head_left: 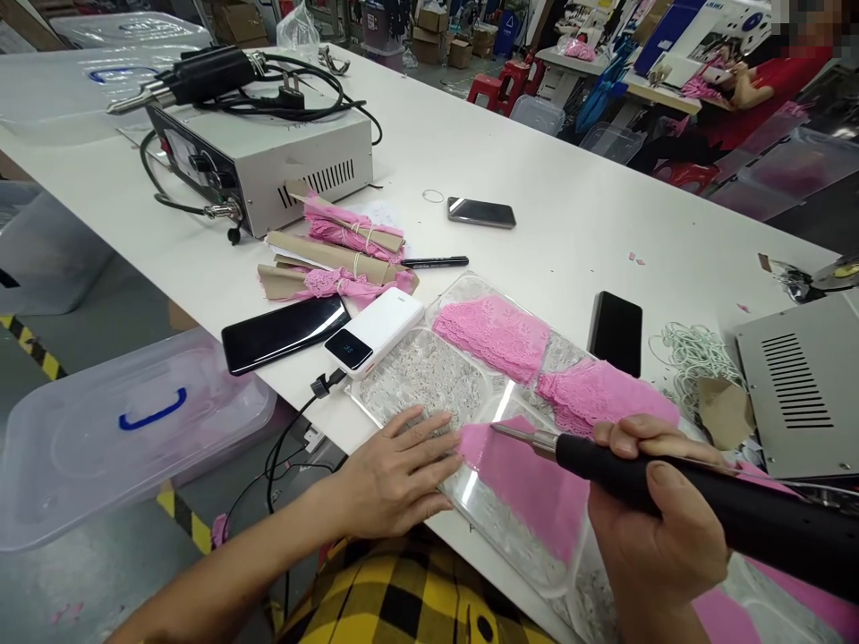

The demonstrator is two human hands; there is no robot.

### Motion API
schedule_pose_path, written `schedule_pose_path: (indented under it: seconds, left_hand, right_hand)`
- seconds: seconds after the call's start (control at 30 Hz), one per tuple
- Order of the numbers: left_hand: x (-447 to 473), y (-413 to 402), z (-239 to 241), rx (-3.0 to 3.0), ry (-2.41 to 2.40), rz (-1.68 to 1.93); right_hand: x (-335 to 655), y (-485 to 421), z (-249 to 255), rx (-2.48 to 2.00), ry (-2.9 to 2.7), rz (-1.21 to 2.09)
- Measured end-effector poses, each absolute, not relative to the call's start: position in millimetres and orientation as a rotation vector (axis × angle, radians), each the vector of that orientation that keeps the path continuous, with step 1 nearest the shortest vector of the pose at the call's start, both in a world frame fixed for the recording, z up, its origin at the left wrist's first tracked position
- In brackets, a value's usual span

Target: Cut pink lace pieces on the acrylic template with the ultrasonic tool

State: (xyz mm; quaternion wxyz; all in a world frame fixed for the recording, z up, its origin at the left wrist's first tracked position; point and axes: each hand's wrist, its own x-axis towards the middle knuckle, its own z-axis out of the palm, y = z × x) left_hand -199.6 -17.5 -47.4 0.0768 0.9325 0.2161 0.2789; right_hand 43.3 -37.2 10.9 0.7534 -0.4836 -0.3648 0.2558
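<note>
My right hand [661, 519] is wrapped round a black ultrasonic cutter [604, 465] with a metal tip. The tip touches or hovers just above the upper left end of a plain pink fabric piece [530, 487]. That piece lies on a clear, scuffed plastic board [420, 380]. My left hand [406, 474] rests flat with fingers stretched out, its fingertips at the fabric's left corner. Beyond the tip lie a stack of pink lace pieces [493, 335] and another pink lace piece [597, 394]. My right forearm and the tool partly cover more pink fabric [725, 617] at the lower right.
Left of the board are a white power bank [376, 331], a black phone [285, 331] and tied pink bundles [342, 282]. A grey generator box [301, 161] carries a second cutter [208, 76]. Another grey box [802, 385] stands at right. A person in red [771, 89] sits at a sewing machine.
</note>
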Motion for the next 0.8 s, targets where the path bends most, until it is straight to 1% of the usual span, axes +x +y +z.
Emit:
schedule_pose_path:
  seconds: [0.23,0.8]
  left_hand:
    - [-198.7,-17.2,-46.8,2.766,0.619,0.899]
    - [-197.5,-17.0,-45.2,2.776,0.616,0.879]
  right_hand:
    - [38.8,-37.8,13.4,-1.032,-0.772,0.591]
    - [29.1,-38.3,9.3,-1.007,-0.903,0.612]
